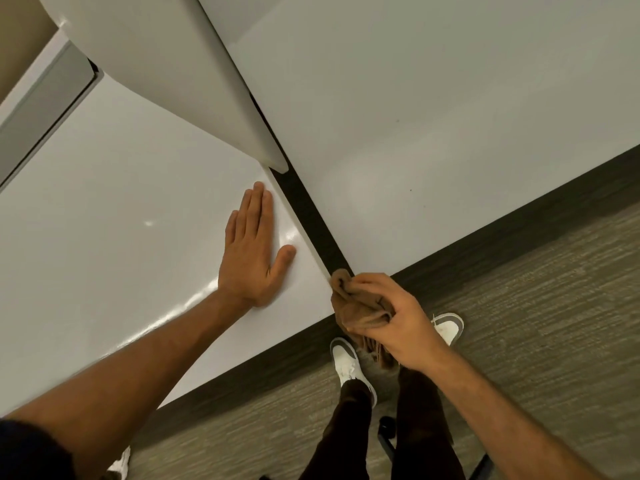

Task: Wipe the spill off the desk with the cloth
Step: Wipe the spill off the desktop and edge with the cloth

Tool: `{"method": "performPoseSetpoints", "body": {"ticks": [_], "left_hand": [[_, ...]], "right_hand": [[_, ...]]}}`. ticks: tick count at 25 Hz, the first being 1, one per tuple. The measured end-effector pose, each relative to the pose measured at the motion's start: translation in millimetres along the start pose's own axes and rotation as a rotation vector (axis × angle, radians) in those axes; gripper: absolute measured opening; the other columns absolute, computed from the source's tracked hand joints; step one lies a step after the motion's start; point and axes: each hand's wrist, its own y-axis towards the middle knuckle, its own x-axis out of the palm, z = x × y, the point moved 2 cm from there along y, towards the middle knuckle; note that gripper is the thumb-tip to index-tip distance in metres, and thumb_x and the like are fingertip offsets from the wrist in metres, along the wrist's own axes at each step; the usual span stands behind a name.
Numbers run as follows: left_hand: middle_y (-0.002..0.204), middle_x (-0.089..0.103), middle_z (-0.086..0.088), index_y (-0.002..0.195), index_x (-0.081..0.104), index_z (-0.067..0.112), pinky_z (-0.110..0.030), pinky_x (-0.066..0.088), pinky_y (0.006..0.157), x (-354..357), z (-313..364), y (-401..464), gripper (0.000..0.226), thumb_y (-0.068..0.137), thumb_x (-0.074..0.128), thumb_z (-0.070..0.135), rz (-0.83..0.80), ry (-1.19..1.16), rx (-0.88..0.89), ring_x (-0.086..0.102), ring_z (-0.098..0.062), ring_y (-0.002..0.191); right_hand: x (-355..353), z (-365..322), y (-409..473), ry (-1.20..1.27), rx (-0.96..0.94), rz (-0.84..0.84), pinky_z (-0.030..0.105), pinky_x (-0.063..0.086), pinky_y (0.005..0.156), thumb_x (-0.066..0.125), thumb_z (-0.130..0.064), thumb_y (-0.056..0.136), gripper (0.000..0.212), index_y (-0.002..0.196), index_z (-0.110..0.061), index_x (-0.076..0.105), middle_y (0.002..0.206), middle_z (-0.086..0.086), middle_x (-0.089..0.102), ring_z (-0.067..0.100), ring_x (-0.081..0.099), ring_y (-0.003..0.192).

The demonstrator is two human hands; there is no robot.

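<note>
With the left hand (254, 247) flat on the white bench (104, 237), the right hand (391, 317), gripping the bunched brown cloth (356, 310) at the bench's near corner, should press firmly and drag along the edge beside the dark gap (308, 216).

Looks like an office: two glossy white desks (104, 209) butted w/ a dark gap (308, 216) btwn them, a white divider panel (166, 74) standing along that gap, grey striped commercial-type carpet (540, 299), and a chair caster (386, 426) at bottom.
</note>
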Motion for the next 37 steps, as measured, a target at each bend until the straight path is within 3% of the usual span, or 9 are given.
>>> {"method": "performPoseSetpoints", "body": {"ticks": [5, 8, 13, 19, 23, 28, 31, 34, 37], "left_hand": [[0.177, -0.010, -0.002, 0.168, -0.004, 0.014, -0.045, -0.001, 0.132, -0.3, 0.5, -0.5, 0.090, 0.100, 0.028, 0.063, 0.004, -0.007, 0.000, -0.009, -0.020, 0.164], [0.177, -0.009, -0.005, 0.168, -0.002, 0.012, -0.042, -0.004, 0.132, -3.5, 1.6, 0.3, 0.089, 0.100, 0.027, 0.062, -0.010, -0.001, 0.006, -0.010, -0.021, 0.164], [0.177, -0.004, -0.011, 0.168, 0.003, 0.008, -0.036, -0.006, 0.131, -4.6, 1.8, 1.8, 0.089, 0.102, 0.011, 0.068, -0.002, 0.016, 0.025, -0.006, -0.023, 0.164], [0.177, -0.009, -0.007, 0.168, -0.001, 0.011, -0.043, -0.004, 0.132, 1.5, -5.0, 1.1, 0.086, 0.103, 0.020, 0.064, 0.008, 0.016, 0.041, -0.010, -0.022, 0.164], [0.177, -0.011, -0.002, 0.168, -0.008, 0.018, -0.031, -0.015, 0.129, 5.9, -11.7, 2.4, 0.081, 0.106, 0.028, 0.057, 0.034, 0.025, 0.068, -0.014, -0.018, 0.163], [0.177, -0.009, -0.003, 0.167, -0.007, 0.018, -0.037, -0.009, 0.130, 6.7, -11.5, -0.6, 0.077, 0.108, 0.027, 0.053, 0.057, -0.021, 0.079, -0.013, -0.017, 0.163], [0.177, -0.004, -0.008, 0.168, 0.000, 0.011, -0.036, -0.008, 0.131, -0.9, -5.2, -9.6, 0.071, 0.111, 0.026, 0.044, 0.050, -0.120, 0.130, -0.007, -0.020, 0.163], [0.177, -0.002, -0.009, 0.167, 0.004, 0.008, -0.032, -0.012, 0.129, -5.0, -7.1, -42.4, 0.069, 0.111, 0.027, 0.039, -0.007, -0.191, 0.192, -0.006, -0.022, 0.163], [0.175, -0.002, -0.003, 0.167, 0.006, 0.009, -0.026, -0.017, 0.127, -8.7, -44.7, -92.7, 0.070, 0.109, 0.026, 0.043, -0.068, -0.136, 0.251, -0.007, -0.018, 0.162]], "right_hand": [[-17.6, -23.1, 31.6, 0.078, 0.089, 0.232, 0.017, 0.060, 0.084, 0.080, -0.019, 0.085, 0.037, 0.110, -0.043, 0.065, 0.107, -0.022, 0.073, -0.005, 0.070, 0.099], [-12.2, -60.2, 92.9, 0.122, 0.088, 0.205, 0.010, 0.056, 0.069, 0.070, -0.034, 0.095, 0.018, 0.107, -0.046, 0.064, 0.099, -0.020, 0.074, -0.005, 0.071, 0.091], [30.3, -66.9, 128.1, -0.061, 0.000, 0.063, 0.014, 0.047, 0.093, 0.066, -0.033, 0.099, 0.050, 0.146, -0.033, 0.049, 0.125, -0.017, 0.059, -0.004, 0.058, 0.110], [30.9, -22.2, 54.8, -0.064, -0.056, 0.114, 0.016, 0.049, 0.100, 0.073, -0.024, 0.094, 0.057, 0.126, -0.065, 0.049, 0.135, -0.022, 0.056, -0.003, 0.056, 0.124], [47.9, -7.1, 17.6, -0.227, -0.172, 0.306, 0.035, 0.052, 0.107, 0.080, -0.018, 0.087, 0.060, 0.136, -0.042, 0.056, 0.146, -0.013, 0.048, 0.007, 0.053, 0.129], [111.1, 4.9, -20.1, -0.791, -0.220, 0.710, 0.025, 0.050, 0.079, 0.088, -0.026, 0.077, 0.063, 0.134, -0.037, 0.062, 0.155, 0.001, 0.038, 0.020, 0.054, 0.112], [149.1, 15.4, -23.7, -0.473, -0.223, 0.884, 0.042, 0.062, 0.086, 0.086, -0.012, 0.079, 0.059, 0.130, -0.033, 0.066, 0.160, 0.000, 0.028, 0.022, 0.048, 0.133], [186.2, 15.2, -19.5, -0.022, -0.265, 1.024, 0.036, 0.061, 0.095, 0.082, -0.011, 0.084, 0.067, 0.130, -0.052, 0.055, 0.158, -0.009, 0.024, 0.009, 0.048, 0.136], [234.0, 23.8, -14.7, 0.137, -0.223, 1.041, 0.037, 0.056, 0.104, 0.079, -0.008, 0.086, 0.077, 0.132, -0.059, 0.043, 0.158, -0.008, 0.025, 0.012, 0.047, 0.139]]}}
